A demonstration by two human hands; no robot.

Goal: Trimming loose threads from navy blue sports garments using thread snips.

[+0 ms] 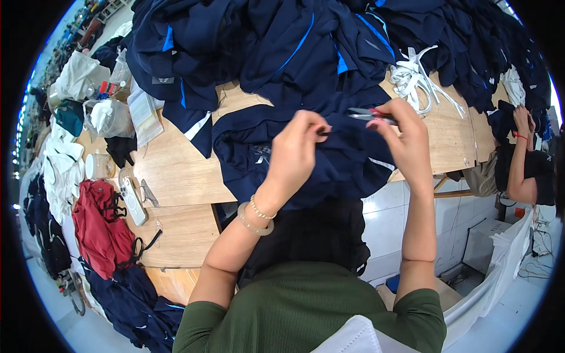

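A navy blue garment (244, 167) with white piping lies spread on the wooden table in front of me. Over it, my left hand (297, 144) is raised with thumb and fingers pinched together; what they hold, if anything, is too small to make out. My right hand (403, 126) is closed around small thread snips (364, 113) with red handles, their blades pointing left toward my left hand. Both hands are above the cloth, a short gap apart.
Navy garments with bright blue trim (265, 47) are heaped along the far side. White cords (415, 79) lie at the right of the heap. On the left are a red bag (103, 229), a white phone (133, 200) and a clear mug (99, 166). Another person's arm (518, 159) works at far right.
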